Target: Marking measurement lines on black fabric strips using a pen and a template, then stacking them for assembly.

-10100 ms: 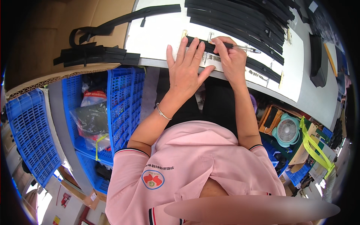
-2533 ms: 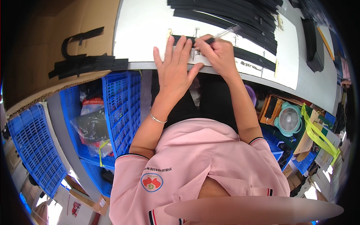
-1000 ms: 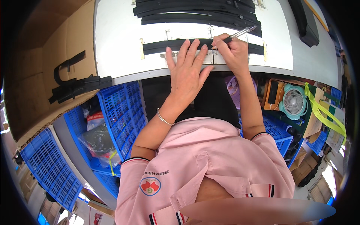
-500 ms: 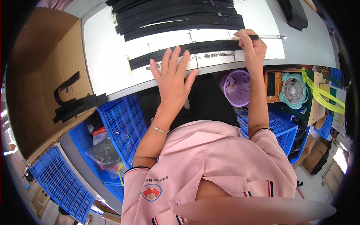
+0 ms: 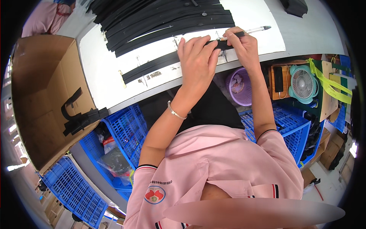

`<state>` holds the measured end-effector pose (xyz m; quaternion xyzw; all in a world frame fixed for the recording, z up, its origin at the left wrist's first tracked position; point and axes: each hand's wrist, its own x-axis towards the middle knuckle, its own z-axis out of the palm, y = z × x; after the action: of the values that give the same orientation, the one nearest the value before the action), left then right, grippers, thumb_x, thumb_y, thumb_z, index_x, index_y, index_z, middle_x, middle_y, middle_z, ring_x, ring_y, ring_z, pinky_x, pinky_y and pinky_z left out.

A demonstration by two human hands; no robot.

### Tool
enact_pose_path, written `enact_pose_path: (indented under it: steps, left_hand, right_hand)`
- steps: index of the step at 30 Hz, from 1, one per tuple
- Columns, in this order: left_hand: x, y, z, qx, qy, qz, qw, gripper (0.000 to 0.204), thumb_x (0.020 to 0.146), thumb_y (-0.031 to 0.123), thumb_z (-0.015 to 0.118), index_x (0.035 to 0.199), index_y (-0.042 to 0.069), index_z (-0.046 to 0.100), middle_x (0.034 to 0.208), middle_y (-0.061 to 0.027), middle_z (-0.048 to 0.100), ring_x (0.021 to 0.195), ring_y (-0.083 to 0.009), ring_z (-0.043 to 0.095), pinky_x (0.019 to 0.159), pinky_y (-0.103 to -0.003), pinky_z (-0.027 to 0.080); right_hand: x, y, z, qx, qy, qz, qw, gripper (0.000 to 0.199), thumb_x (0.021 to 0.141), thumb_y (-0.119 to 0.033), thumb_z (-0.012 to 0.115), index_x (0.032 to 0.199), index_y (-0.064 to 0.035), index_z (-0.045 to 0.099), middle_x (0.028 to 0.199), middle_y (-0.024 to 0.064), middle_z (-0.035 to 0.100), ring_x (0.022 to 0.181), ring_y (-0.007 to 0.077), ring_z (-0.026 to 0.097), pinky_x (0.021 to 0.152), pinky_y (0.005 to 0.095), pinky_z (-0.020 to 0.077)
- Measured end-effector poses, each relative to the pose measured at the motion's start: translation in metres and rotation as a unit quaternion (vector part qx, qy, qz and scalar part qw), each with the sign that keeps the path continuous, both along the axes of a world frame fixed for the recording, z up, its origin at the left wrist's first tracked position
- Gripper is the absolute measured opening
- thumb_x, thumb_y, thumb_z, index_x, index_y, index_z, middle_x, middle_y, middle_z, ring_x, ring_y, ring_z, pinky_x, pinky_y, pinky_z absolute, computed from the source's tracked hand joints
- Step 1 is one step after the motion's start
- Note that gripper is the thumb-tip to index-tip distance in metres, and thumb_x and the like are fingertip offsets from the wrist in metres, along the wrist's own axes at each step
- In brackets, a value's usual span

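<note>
A long black strap [image 5: 152,68] lies flat along the near edge of the white desk [image 5: 103,65]. The left hand [image 5: 196,57] presses on it, grip open, fingers spread flat. The right hand [image 5: 244,47], just right, has its grip closed around a pen [image 5: 253,30]. A pile of black straps [image 5: 160,19] lies farther back; a cardboard box [image 5: 42,107] stands left.

White worktable [image 5: 114,76], upper centre of frame. Open cardboard box [image 5: 42,99], left. Blue plastic crates [image 5: 126,129], lower left and right. Purple waste basket [image 5: 240,82] and small teal desk fan [image 5: 304,84], right, below the table edge.
</note>
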<state>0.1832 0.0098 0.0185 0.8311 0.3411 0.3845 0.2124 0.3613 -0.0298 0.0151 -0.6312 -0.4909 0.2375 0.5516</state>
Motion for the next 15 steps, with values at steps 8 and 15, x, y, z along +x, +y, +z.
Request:
enact_pose_path:
  steps: [8,15]
  left_hand:
    - [0.018,0.008,-0.016,0.008,-0.021,-0.010,1.000,0.013,0.082,0.009,0.076,0.094,0.003,0.076,0.109,-0.0061,0.069,0.109,-0.0262,0.058,0.111,-0.053,0.035]
    - [0.019,0.006,-0.016,0.019,-0.006,-0.001,1.000,0.014,0.081,0.010,0.077,0.094,0.004,0.076,0.109,-0.0054,0.069,0.108,-0.0252,0.058,0.111,-0.052,0.035]
  right_hand:
    - [0.000,0.000,0.000,-0.024,-0.045,0.006,0.999,0.018,0.099,-0.013,0.063,0.093,0.0027,0.070,0.076,0.0027,0.068,0.063,0.0051,0.053,0.056,0.0229,0.0427]
    - [0.000,-0.004,-0.003,0.021,0.013,0.012,1.000,0.020,0.099,-0.014,0.063,0.087,0.0015,0.070,0.073,0.0020,0.067,0.061,0.0055,0.052,0.055,0.0244,0.0430]
